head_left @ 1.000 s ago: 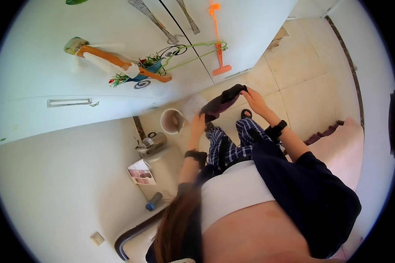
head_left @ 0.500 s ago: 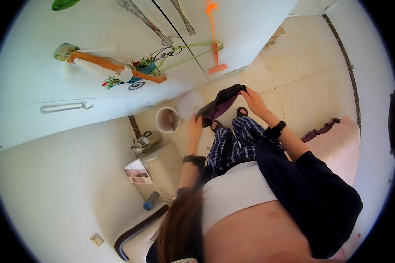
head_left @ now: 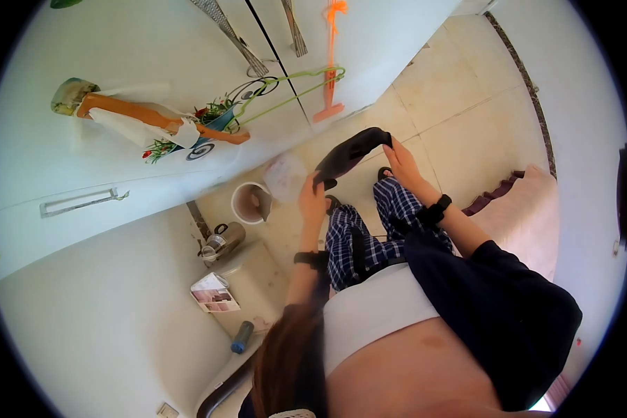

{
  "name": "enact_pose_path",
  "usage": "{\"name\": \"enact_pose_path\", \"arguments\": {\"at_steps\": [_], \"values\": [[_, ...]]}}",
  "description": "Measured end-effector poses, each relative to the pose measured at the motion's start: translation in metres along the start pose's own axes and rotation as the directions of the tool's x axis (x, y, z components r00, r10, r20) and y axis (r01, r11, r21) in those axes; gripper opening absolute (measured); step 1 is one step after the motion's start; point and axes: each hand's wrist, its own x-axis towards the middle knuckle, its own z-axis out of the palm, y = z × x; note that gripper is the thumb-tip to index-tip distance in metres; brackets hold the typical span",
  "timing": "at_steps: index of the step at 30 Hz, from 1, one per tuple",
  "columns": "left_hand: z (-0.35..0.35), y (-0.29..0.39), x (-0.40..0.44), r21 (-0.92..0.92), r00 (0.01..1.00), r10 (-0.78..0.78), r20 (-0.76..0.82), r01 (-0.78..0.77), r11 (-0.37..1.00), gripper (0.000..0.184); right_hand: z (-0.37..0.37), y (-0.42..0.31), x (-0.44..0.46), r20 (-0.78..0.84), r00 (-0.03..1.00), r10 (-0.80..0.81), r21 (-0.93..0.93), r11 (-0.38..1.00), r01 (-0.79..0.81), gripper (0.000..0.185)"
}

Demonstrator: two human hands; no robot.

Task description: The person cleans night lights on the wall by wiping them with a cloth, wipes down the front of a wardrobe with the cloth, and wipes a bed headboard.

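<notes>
A white cabinet point(head_left: 146, 56) fills the upper left, cut off at the top. The tiled floor point(head_left: 460, 125) is partly covered by the person's legs. At right lies a pink cover point(head_left: 515, 223); whatever is beneath is hidden. Hair and the left arm block part of the bench point(head_left: 254, 282). Out in front of the legs, a dark cloth point(head_left: 348, 157) stretches between both hands; its shape is hard to make out. The left hand point(head_left: 313, 198) pinches the near end, the right hand point(head_left: 405, 166) the far end, some fingers lost behind the fabric. A pale, unclear object point(head_left: 285, 177) sits beside the white bucket point(head_left: 235, 203), whose contents are too dim to tell.
</notes>
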Motion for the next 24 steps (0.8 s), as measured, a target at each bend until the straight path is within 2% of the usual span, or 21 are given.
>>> {"name": "enact_pose_path", "arguments": {"at_steps": [3,6,9,12,13,15,16,18,20,21,24], "values": [[0.021,-0.016,0.005,0.019,0.990,0.131,-0.051,-0.130,0.991,0.027,-0.014,0.003,0.019,-0.027,0.983,-0.179,0.007,0.984,0.179,0.033],[0.054,-0.018,0.013,-0.048,0.999,0.047,-0.019,-0.048,0.998,0.026,-0.029,0.029,0.056,0.010,0.993,-0.121,0.291,0.950,0.113,0.034],[0.100,0.003,0.030,0.104,0.998,0.051,-0.048,-0.046,0.994,0.026,-0.050,0.076,0.108,-0.013,0.988,-0.154,0.311,0.938,0.150,0.036],[0.136,0.034,0.060,-0.024,0.988,-0.039,0.149,0.043,0.999,0.028,-0.067,0.062,0.140,-0.074,0.926,-0.370,0.083,0.923,0.375,0.038],[0.151,0.039,0.068,-0.045,0.984,-0.011,0.176,0.020,0.999,0.028,-0.071,0.058,0.146,-0.031,0.931,-0.365,0.092,0.926,0.366,0.043],[0.174,0.045,0.084,-0.078,0.972,0.053,0.230,-0.036,0.996,0.029,-0.065,0.075,0.164,-0.078,0.868,-0.490,0.000,0.871,0.491,0.046],[0.177,0.059,0.091,-0.126,0.964,0.044,0.263,-0.011,0.992,0.030,-0.058,0.086,0.178,-0.107,0.823,-0.557,-0.047,0.830,0.556,0.048],[0.204,0.034,0.110,-0.141,0.932,0.318,0.171,-0.297,0.945,0.030,-0.044,0.120,0.200,-0.103,0.762,-0.640,-0.252,0.758,0.602,0.053],[0.224,0.006,0.130,-0.133,0.927,0.348,0.139,-0.331,0.934,0.029,-0.021,0.150,0.230,-0.117,0.692,-0.712,-0.419,0.667,0.616,0.055],[0.235,-0.011,0.142,-0.161,0.926,0.361,0.113,-0.341,0.926,0.029,-0.011,0.149,0.240,-0.152,0.616,-0.773,-0.434,0.612,0.661,0.051],[0.257,-0.069,0.177,-0.167,0.943,0.331,0.035,-0.321,0.932,0.029,0.013,0.197,0.285,-0.075,0.529,-0.846,-0.532,0.482,0.696,0.028]]}}
